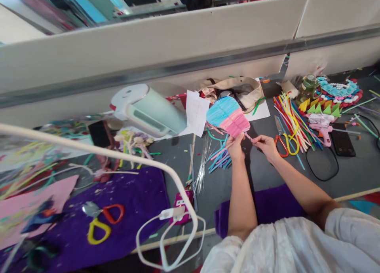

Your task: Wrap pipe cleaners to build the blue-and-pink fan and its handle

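Now left fingers (240, 138) clamp a ridged, rounded panel (228, 115); right fingers (259, 140) pinch a thin strip (248, 137).

A mint-and-white appliance (148, 110) sits near the pale partition (166, 35), a beige strap (252, 85) to its right. Farther right is a green-lidded jug (307, 90); a white plug (171, 213) (cable looping) meets a magenta power strip (187, 198).

Your left hand (236, 146) holds the blue and pink piece (228, 115) at its lower edge, and your right hand (266, 147) pinches the thin pink strip (248, 137) which extends from it. On your right side lie the scissors (282, 135), a bundle of coloured stems (300, 126) and a pink glue gun (323, 131), while on your left side another pair of scissors (93, 211) rests on a purple cloth (136, 198).
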Demonstrator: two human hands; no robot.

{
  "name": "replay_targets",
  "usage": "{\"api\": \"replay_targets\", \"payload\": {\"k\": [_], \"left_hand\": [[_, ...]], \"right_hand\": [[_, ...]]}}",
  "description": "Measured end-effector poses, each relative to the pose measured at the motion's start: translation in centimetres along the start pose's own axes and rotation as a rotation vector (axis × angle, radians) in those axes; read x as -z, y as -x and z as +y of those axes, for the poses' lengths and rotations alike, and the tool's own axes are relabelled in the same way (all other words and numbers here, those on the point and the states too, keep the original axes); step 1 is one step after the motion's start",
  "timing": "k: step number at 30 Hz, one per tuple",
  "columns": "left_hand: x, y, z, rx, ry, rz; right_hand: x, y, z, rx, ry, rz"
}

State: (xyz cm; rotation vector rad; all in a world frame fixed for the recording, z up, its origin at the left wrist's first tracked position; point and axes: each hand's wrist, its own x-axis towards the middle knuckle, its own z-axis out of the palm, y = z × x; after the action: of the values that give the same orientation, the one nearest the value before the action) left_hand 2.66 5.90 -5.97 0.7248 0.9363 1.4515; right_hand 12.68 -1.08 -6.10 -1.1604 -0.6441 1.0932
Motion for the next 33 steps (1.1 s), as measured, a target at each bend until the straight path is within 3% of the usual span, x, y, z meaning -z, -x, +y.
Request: {"api": "replay_targets", "payload": {"k": [3,7,11,17,26,33], "left_hand": [[0.3,-0.2,0.3,0.069,0.050,-0.019],[0.6,-0.4,0.5,0.152,0.124,-0.075],[0.7,-0.3,0.4,0.195,0.131,-0.137],[0.4,0.0,0.4,0.196,0.142,-0.175],[0.1,0.2,0.7,0.113,0.102,-0.097],[0.1,0.4,0.6,-0.031,-0.035,-0.042]], "right_hand": [[0.3,0.0,-0.6,-0.027,-0.043,-0.145],[1.1,-0.3,-1.3,-0.213,-0.260,-0.316],[1.8,-0.4,-1.3,-0.370,-0.339,-0.455],[1.6,-0.2,-1.1,-0.477,-0.380,-0.505],[1.3,0.0,-1.5,-0.339,-0.206,-0.452],[0.6,0.2,-1.2,-0.029,0.240,-0.265]]}}
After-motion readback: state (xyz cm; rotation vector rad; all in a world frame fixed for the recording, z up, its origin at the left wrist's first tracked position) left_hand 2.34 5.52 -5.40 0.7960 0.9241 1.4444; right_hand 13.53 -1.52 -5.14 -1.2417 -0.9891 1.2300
